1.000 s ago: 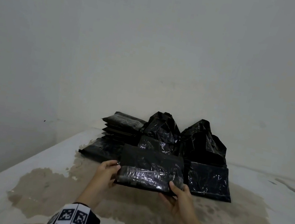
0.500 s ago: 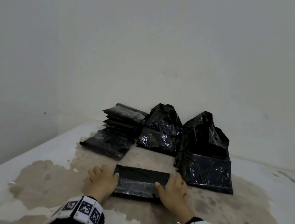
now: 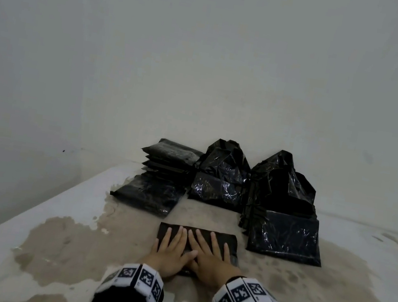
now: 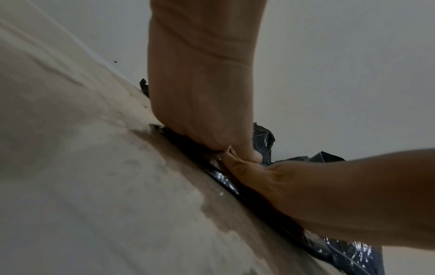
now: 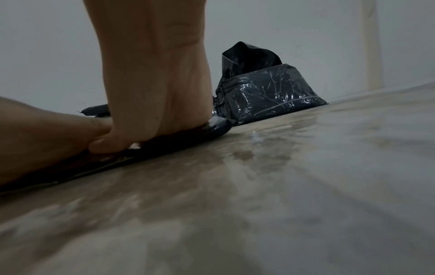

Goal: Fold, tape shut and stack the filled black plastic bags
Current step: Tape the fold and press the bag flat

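A flat folded black bag point(image 3: 226, 239) lies on the stained surface point(image 3: 66, 242) right in front of me. My left hand point(image 3: 171, 245) and right hand point(image 3: 210, 250) press flat on it side by side, fingers straight and spread, thumbs touching. In the left wrist view my left hand point(image 4: 202, 104) bears down on the bag's edge point(image 4: 226, 178). The right wrist view has my right hand point(image 5: 155, 96) pressing the bag point(image 5: 219, 126) the same way. Behind stand a stack of folded bags point(image 3: 170, 156) at the left, and unfolded filled bags in the middle point(image 3: 219, 180) and at the right point(image 3: 283, 225).
One flat black bag point(image 3: 151, 195) lies in front of the left stack. A pale wall point(image 3: 207, 60) rises close behind the bags and along the left side. The surface is blotched with brownish stains and runs on to the right.
A second ago both hands held the bag up by its ends. They set it down on the surface, then slid from its ends to its middle and now press it flat.
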